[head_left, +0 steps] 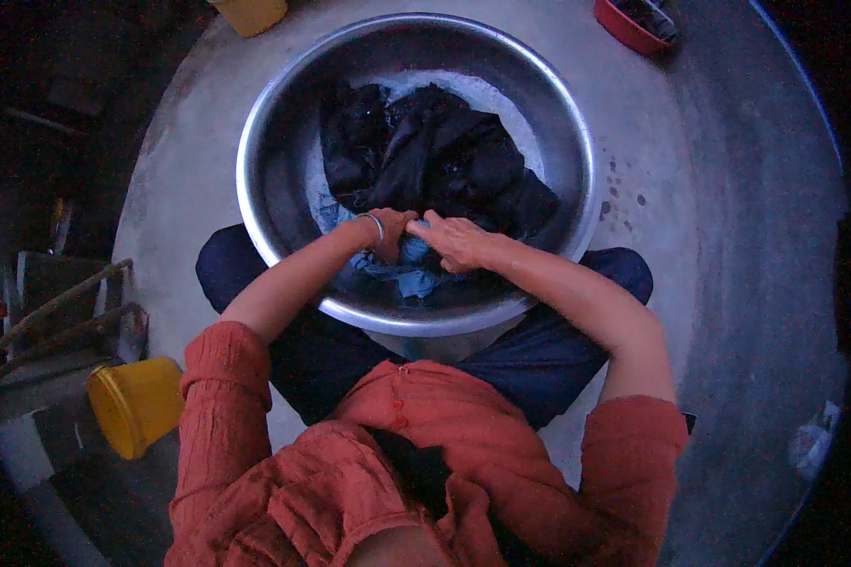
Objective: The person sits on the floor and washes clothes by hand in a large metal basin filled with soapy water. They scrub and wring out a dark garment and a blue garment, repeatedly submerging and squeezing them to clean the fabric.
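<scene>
At six o'clock in the wide metal basin [577, 170], just inside the near rim, the person's left hand [390, 232] and right hand [456, 244] are close together, both clasped on a bunched blue cloth [416, 282] — though exactly how the fingertips meet inside the folds cannot be told. The step looks like rubbing or squeezing the cloth by hand; to do it well, the person would likely keep a firm grip with each hand, work one small fold at a time, and hold it low over the basin so drips fall back inside. Dark clothes [425, 151] are heaped from the centre toward twelve o'clock, with pale, sudsy-looking water [477, 92] at one; these are best kept from tangling with the blue piece. The basin sits between the person's knees over a smooth grey floor [652, 123], spotted with damp-looking marks [615, 187] at three o'clock. The room is dim — a red tub [624, 33] lies toward two, a yellow container [252, 13] between ten and eleven, a tipped yellow bucket [134, 406] near eight, and a pale, bag-like item [811, 442] at four.
</scene>
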`<state>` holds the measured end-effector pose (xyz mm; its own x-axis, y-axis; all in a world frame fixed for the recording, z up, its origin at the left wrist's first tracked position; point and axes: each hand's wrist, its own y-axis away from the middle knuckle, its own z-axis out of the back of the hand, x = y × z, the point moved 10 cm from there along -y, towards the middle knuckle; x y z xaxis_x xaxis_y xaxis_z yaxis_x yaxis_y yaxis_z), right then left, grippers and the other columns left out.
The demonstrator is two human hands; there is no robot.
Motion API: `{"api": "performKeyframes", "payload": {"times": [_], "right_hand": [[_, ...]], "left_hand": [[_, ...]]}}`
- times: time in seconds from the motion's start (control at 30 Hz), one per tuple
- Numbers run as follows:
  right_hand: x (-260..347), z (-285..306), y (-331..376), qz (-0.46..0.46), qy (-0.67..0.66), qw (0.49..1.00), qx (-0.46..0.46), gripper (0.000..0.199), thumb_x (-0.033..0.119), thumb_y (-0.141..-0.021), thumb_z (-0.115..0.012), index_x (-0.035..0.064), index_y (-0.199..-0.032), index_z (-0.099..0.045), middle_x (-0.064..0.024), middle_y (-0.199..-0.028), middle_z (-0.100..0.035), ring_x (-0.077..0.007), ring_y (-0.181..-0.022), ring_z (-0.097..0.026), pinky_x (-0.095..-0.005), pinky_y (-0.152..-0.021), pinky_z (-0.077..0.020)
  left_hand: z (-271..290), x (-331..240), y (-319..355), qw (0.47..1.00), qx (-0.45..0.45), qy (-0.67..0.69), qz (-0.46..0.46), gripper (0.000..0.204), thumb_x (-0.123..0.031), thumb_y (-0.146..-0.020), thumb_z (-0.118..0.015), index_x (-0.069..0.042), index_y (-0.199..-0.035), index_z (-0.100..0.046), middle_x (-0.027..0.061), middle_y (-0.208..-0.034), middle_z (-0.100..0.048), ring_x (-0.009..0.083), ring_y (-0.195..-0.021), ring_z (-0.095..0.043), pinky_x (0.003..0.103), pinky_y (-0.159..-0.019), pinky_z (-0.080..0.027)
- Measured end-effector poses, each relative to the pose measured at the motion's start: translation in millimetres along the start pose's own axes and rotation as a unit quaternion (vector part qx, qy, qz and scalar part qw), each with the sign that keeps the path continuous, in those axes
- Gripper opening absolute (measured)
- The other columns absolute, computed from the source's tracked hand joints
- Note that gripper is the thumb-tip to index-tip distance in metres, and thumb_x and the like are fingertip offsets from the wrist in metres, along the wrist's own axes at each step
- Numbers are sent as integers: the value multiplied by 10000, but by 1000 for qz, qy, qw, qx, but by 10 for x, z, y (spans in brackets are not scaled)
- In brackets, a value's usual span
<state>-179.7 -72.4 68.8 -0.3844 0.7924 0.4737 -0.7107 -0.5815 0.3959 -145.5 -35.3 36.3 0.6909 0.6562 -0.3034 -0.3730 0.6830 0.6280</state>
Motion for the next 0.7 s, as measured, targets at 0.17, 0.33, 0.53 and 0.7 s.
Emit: {"api": "performKeyframes", "payload": {"times": [0.17, 0.33, 0.53, 0.7], "right_hand": [[-303, 726, 171, 49, -247, 936, -247, 395, -34, -562, -479, 62, -938, -552, -160, -761, -602, -298, -750, -584, -367, -662, -448], [-816, 1727, 748, -50, -425, 785, -448, 272, -44, -638, -460, 6, -881, -571, -44, -841, -583, -143, -776, -549, -256, -719, -440], [-667, 2417, 997, 61, -435, 732, -521, 314, -18, -664, -475, -10, -960, -579, -40, -790, -603, -146, -711, -548, -263, -678, -445], [-1079, 1689, 657, -73, -99, 893, -432, 394, 111, -645, -601, 43, -1030, -551, -165, -1075, -522, -300, -990, -495, -364, -864, -393]], "left_hand": [[361, 57, 274, 966, 17, 257, -15, 489, -113, -537, -645, -67, -1021, -587, 122, -871, -635, 221, -808, -593, 320, -740, -457], [1124, 95, 674, 851, -150, 483, -141, 229, -152, -601, -656, -41, -791, -590, -5, -731, -570, 122, -686, -525, 267, -645, -425], [1662, 72, 1110, 647, -289, 690, -150, 266, -298, -704, -666, -45, -768, -617, -6, -740, -595, 78, -614, -536, 209, -619, -425], [1767, 25, 1227, 611, -320, 694, -204, 232, -287, -761, -618, -57, -778, -605, -11, -737, -592, 73, -632, -539, 216, -632, -429]]}}
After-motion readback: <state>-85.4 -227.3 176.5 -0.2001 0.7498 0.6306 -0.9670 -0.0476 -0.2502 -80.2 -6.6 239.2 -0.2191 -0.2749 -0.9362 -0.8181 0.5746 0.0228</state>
